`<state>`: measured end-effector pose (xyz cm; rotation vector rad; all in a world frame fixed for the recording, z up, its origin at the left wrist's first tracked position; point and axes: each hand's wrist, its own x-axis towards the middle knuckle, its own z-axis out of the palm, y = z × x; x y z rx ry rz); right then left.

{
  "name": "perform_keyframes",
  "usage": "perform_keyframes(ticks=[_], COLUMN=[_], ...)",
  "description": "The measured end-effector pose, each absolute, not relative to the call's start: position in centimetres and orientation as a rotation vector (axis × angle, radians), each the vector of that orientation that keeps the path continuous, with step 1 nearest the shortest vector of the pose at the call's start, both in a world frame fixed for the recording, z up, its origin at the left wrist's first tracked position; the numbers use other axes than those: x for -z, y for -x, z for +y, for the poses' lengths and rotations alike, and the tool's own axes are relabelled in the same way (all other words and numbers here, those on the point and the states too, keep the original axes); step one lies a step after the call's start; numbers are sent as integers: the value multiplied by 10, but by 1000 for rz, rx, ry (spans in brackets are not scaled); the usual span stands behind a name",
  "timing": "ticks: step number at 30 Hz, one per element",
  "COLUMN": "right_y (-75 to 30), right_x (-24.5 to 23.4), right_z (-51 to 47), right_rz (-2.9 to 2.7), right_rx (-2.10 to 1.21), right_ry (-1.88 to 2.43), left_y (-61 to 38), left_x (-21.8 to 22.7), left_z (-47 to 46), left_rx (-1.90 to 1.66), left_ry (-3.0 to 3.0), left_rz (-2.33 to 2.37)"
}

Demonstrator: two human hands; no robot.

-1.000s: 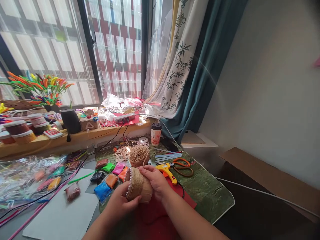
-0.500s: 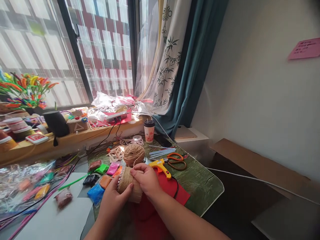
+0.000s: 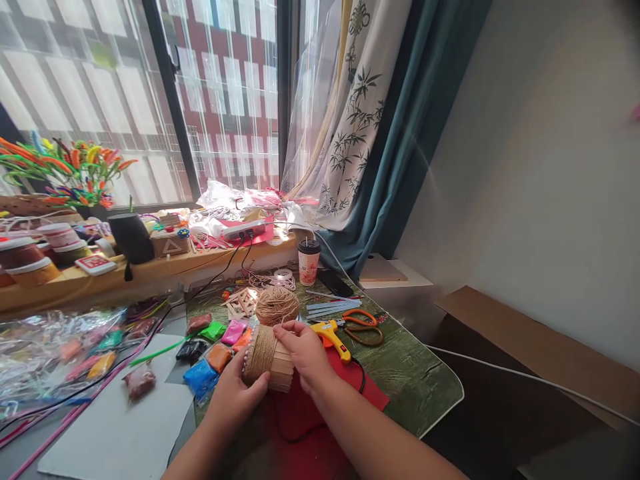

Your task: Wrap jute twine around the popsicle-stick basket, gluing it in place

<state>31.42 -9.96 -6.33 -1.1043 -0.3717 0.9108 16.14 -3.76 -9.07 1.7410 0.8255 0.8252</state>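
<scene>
My left hand (image 3: 241,395) is closed around a round wooden-stick holder (image 3: 281,372), tilted on its side. Jute twine (image 3: 262,350) is wound over the part towards its beaded rim, while the other end shows bare wood. The fingers of my right hand (image 3: 306,350) are pinched on the twine strand at the holder's upper side; part of the strand is hidden by them. Just behind sits a ball of twine (image 3: 277,305). A yellow hot glue gun (image 3: 334,339) lies right beside my right hand.
Orange-handled scissors (image 3: 361,327), glue sticks (image 3: 333,307) and a paper cup (image 3: 309,263) are at the back right. Colourful clay packets (image 3: 219,358) lie left of the holder. Red sheets (image 3: 345,427) with a black cord are under my hands. The table's rounded edge (image 3: 457,400) is at right.
The view has swung slightly left, so everything appears further right. The holder has turned a little in my hands and shows more bare wood. Both hands keep their grip.
</scene>
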Motion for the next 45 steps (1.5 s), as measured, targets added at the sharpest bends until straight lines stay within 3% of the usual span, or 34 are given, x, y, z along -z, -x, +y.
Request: perform_keyframes(ticks=[6,18,33,45], right_y=[-304,-324,-318,-331], right_x=[77,64,65,69], right_z=[-98,-102,-111,-95], right_rz=[-429,-328,-810,-357], right_rx=[-858,-1259,-757,-1146], right_ry=[1162,884,1129,942], left_y=[-164,-153,-166,-163], left_x=[82,89,69,77], left_z=[-39,-36,-37,-40], left_rx=[-758,-823,-630,-720], left_ry=[-1596,-1689,-1630,-1707], left_rz=[968,796,836,619])
